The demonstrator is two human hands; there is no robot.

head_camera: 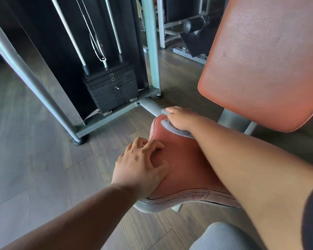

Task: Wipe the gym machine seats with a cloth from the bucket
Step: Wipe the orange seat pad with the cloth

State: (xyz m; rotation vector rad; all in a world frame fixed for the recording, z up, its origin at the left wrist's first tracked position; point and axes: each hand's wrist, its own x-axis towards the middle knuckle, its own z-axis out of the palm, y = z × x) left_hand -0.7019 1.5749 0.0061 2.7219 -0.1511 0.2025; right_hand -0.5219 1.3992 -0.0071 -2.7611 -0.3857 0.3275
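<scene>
Wiping of one machine seat in progress, head view. The red padded seat (184,165) lies low in the centre of the frame, with the matching red back pad (264,60) tilted above it at right and the weight stack (112,87) of the machine standing behind on the wooden floor (34,150). The right hand (181,120) reaches across to the far, narrow end of the seat and presses a grey cloth (175,129) onto the upholstery; its grip appears curled over the bunched cloth, with folds showing beneath the palm and at the fingertips, though motion blur hides the exact finger positions. The left hand (143,166) rests on the near left edge of the seat, fingers bent and spread, tips on the padding and heel of the palm over the rim; it holds nothing and seems to serve as a brace. The bucket is not in view. Judged from the cloth's position, the step in hand is the pass over the far end of the seat; the next move calls for drawing the cloth back toward the near edge under even pressure, then lifting the left hand so that the patch beneath it can be wiped too. The back pad may need a separate pass.
</scene>
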